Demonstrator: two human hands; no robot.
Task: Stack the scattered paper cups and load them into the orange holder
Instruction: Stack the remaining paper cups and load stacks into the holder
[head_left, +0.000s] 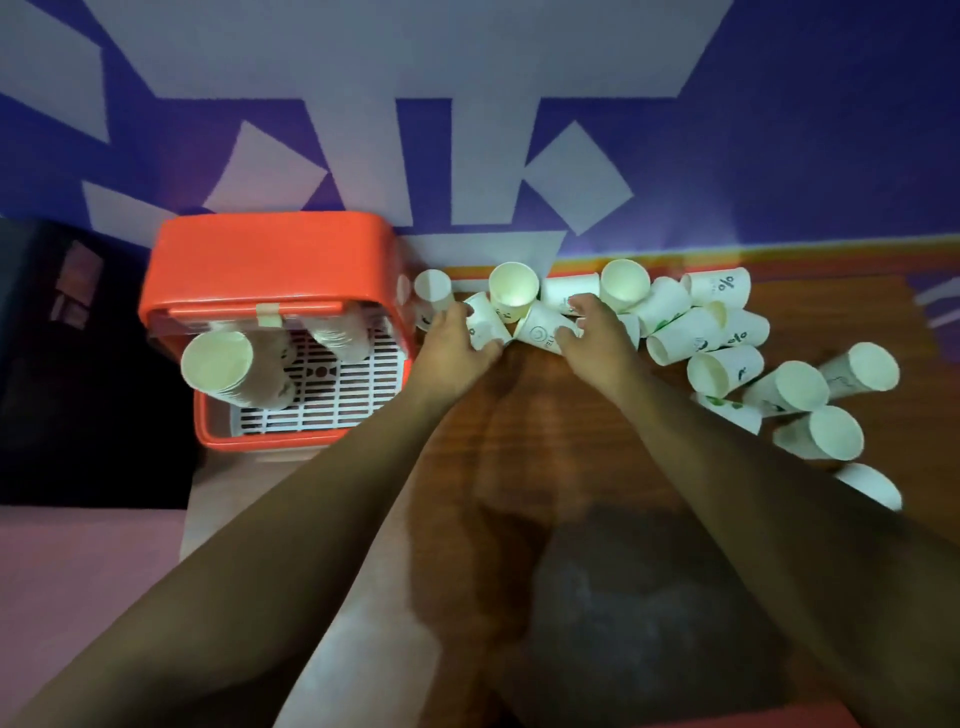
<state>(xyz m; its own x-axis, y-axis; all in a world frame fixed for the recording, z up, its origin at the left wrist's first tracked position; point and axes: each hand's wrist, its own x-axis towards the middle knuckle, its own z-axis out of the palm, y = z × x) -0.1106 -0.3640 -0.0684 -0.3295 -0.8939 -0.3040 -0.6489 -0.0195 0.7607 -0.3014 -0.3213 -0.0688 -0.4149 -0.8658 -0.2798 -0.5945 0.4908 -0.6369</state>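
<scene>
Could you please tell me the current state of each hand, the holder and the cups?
Left hand: grips one tipped cup.
Right hand: grips the circle-logo cup, also tipped.
Orange holder: partly loaded with cups.
Front stack: nested inside the holder, mouth facing the camera.
Scattered cups: loose, mostly on their sides.

Commercial or office refreshment corner, most likely; not a home. Wall (779, 130) painted deep purple with large white shapes (483, 166) like oversized lettering or branding, and an orange stripe (779, 248) along its foot. Wood-grain table (545, 415) pushed against it. Many disposable paper cups (722, 369) with printed logos, a percent sign among them, lie in bulk. Orange holder (270, 260) with a white slotted tray (337, 384) stands at the table's left end. Dark unit (52, 312) further left, too dim to identify.
</scene>
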